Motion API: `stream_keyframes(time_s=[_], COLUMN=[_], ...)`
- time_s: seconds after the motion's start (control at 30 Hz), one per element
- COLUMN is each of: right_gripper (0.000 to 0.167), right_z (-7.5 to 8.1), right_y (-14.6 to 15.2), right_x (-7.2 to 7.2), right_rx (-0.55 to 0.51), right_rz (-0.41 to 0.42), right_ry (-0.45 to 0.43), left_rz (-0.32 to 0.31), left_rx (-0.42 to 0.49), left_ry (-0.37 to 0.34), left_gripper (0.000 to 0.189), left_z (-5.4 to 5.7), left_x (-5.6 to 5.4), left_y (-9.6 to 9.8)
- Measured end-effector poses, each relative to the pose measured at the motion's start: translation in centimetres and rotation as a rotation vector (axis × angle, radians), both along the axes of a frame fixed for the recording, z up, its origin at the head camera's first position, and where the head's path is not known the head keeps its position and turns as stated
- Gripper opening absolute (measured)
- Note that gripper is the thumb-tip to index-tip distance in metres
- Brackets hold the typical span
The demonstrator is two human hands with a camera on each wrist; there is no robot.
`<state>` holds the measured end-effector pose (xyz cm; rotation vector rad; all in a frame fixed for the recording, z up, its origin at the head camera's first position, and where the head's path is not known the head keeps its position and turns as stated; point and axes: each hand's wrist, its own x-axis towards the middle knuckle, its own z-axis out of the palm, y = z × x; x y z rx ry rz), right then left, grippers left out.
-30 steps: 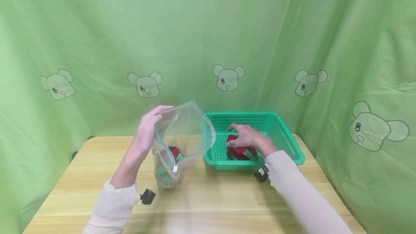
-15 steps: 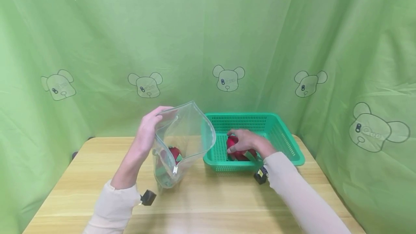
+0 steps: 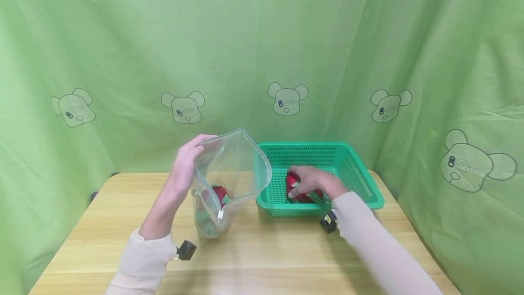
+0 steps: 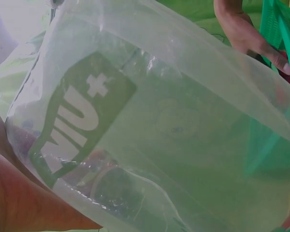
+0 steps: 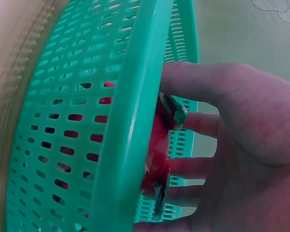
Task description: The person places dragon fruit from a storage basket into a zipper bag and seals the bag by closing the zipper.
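My left hand holds a clear zip bag by the left side of its mouth, keeping the mouth wide. A red dragon fruit with green scales lies inside the bag. At the right, my right hand reaches into a green plastic basket and grips another dragon fruit. The right wrist view has thumb and fingers around that dragon fruit, partly hidden by the basket wall. More red shows below the hand, but I cannot tell whether it is a separate fruit.
Bag and basket stand side by side on a wooden table, the bag's right edge close to the basket's left wall. A green curtain hangs behind and at both sides.
My right hand has lowered onto the dragon fruit in the basket, and its fingers and thumb have closed around it. The left hand and the bag have stayed put.
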<state>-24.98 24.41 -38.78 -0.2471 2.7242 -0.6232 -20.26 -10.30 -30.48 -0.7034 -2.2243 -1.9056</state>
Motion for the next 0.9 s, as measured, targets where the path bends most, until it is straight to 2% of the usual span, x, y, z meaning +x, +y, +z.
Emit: stream_keyframes(time_s=[0.27,0.5,0.57,0.7,0.8,0.9], right_gripper=[0.076,0.094,0.091,0.07,0.061,0.065], right_z=[-0.03,-0.09,-0.1,-0.15,-0.19,-0.34], right_y=[-0.08,-0.17,-0.09,0.2,0.44,0.64], right_x=[0.16,0.05,0.01,-0.03,0.02,0.05], right_rx=[0.014,0.044,0.049,0.069,0.086,0.087], right_rz=[0.01,-0.016,-0.021,-0.028,-0.042,-0.063], right_ry=[-0.01,-0.025,-0.033,-0.045,-0.056,-0.08], left_rz=[-0.002,0.005,0.004,0.001,-0.004,-0.009], left_rx=[0.008,0.009,0.011,0.018,0.025,0.027], left_ry=[-0.007,-0.017,-0.017,-0.013,-0.019,-0.026], left_gripper=[0.045,0.046,0.046,0.045,0.045,0.045], left_z=[-0.05,-0.02,-0.03,-0.06,-0.09,-0.13], left_x=[0.01,0.15,0.15,0.12,0.11,0.1], left_y=[0.01,-0.18,-0.24,-0.24,-0.16,-0.11])
